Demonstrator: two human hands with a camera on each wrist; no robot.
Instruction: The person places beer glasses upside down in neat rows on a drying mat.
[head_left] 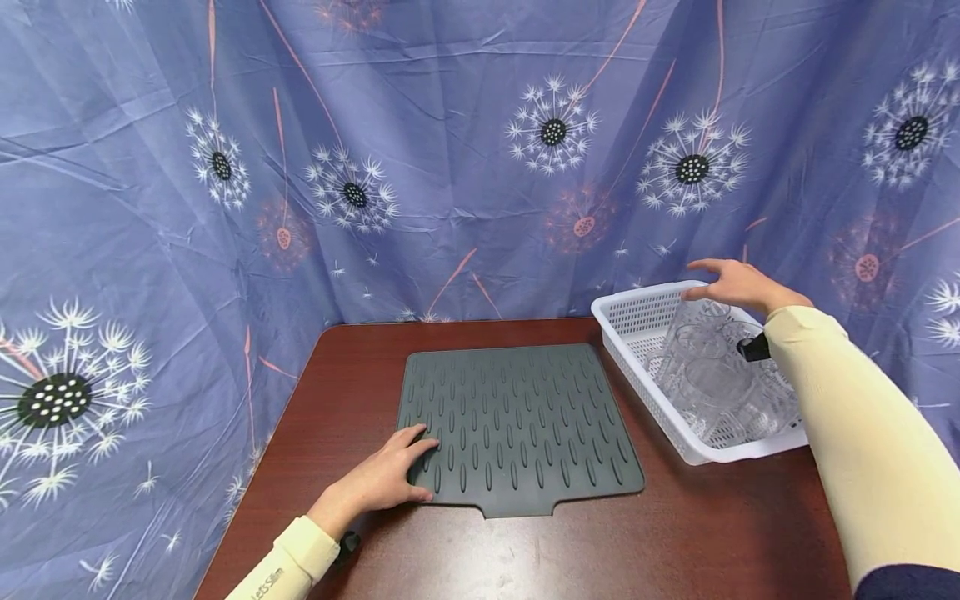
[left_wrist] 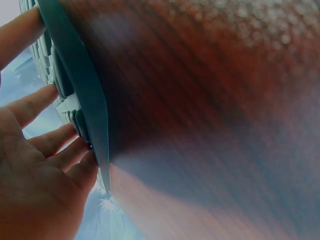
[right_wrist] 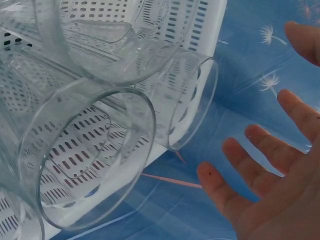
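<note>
A dark grey drying mat (head_left: 517, 425) with raised oval ridges lies on the table. My left hand (head_left: 386, 475) rests on its near left corner, fingers spread; in the left wrist view the fingertips (left_wrist: 75, 129) touch the mat's edge (left_wrist: 92, 95). Over the far side of a white plastic basket (head_left: 652, 408) hovers my right hand (head_left: 738, 283), fingers spread and holding nothing. Several clear drinking glasses (head_left: 712, 379) lie on their sides in the basket. In the right wrist view a glass rim (right_wrist: 152, 130) faces the right hand (right_wrist: 280, 185), with space between them.
The reddish-brown wooden table (head_left: 352, 383) has its back edge against a blue curtain (head_left: 450, 167) with dandelion prints. The basket stands at the table's right side, its rim close to the mat's right edge.
</note>
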